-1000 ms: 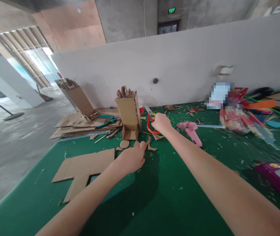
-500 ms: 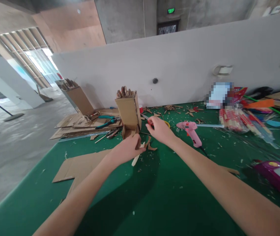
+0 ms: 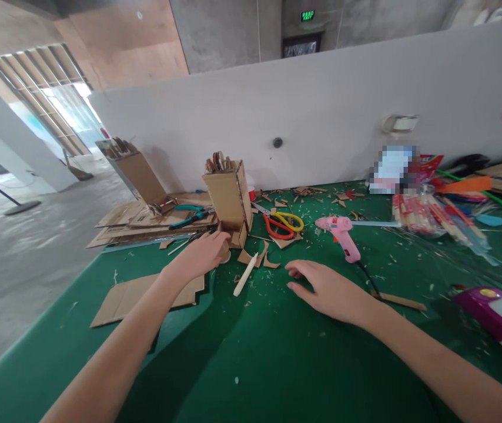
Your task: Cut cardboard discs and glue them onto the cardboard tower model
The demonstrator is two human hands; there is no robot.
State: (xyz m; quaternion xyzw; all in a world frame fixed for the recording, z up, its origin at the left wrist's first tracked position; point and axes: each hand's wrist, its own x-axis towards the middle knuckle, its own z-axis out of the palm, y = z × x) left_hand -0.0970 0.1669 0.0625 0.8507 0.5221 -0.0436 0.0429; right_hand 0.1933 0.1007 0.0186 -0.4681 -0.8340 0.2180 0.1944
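Note:
My left hand (image 3: pixel 202 254) reaches to the foot of an upright cardboard box (image 3: pixel 228 197) with cardboard strips standing in its top. Its fingers are bent together; a pale rounded edge shows below the fingertips, but what they hold is hidden. Over the green table, my right hand (image 3: pixel 324 289) hovers with nothing in it, thumb and fingers apart. Between the hands lie a pale pointed wooden stick (image 3: pixel 246 275) and brown cardboard scraps (image 3: pixel 270 262). Scissors with red and yellow handles (image 3: pixel 283 225) rest beyond the right hand.
A pink glue gun (image 3: pixel 341 234) lies to the right, with packaged sticks (image 3: pixel 421 214) farther over. At left are teal-handled pliers (image 3: pixel 188 216), stacked cardboard (image 3: pixel 114 221) and a second cardboard box (image 3: pixel 139 176). A cut cardboard sheet (image 3: pixel 123 299) lies nearer. A purple device (image 3: pixel 493 317) sits at right.
My right hand has drawn back toward me from the scissors, which now show fully. My left hand has moved left from the wooden stick to the foot of the box.

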